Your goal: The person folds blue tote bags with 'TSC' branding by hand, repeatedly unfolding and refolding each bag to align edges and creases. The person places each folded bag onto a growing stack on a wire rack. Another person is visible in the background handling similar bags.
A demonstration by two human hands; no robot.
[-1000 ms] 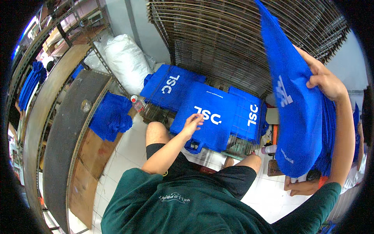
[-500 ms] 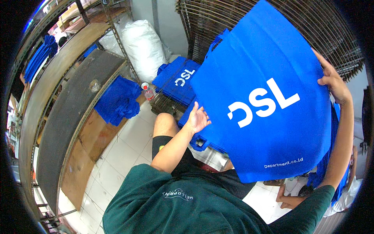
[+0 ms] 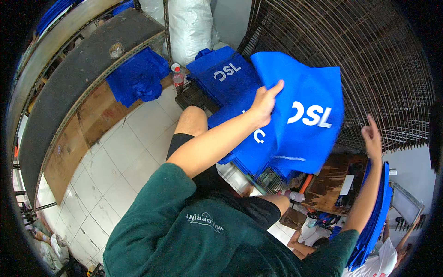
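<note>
A blue fabric bag (image 3: 309,92) with white print hangs bent over a low wire rack (image 3: 270,182), its lower part folding forward. My left hand (image 3: 264,107) overlaps the bag's left edge with one digit stretched out across it. Its other fingers are hidden or folded, so I cannot make out any grip. My right hand (image 3: 373,138) is off to the bag's right, holding nothing, index finger raised and the others loosely bent, slightly blurred. Beneath and left of the bag, more blue printed bags (image 3: 226,76) lie on the low racks.
Stacked wire racks (image 3: 369,60) rise at the back right. Left stands a metal shelf (image 3: 60,115) with blue fabric (image 3: 138,76) hanging over its edge. A bottle (image 3: 177,77) stands near a white sack (image 3: 189,32). More blue bags (image 3: 376,217) hang at right, near other people's arms (image 3: 302,247).
The bag has come down and away from me, and its upright sheet is now bent. My right hand has let go of its edge. My left hand has moved right onto the bag.
</note>
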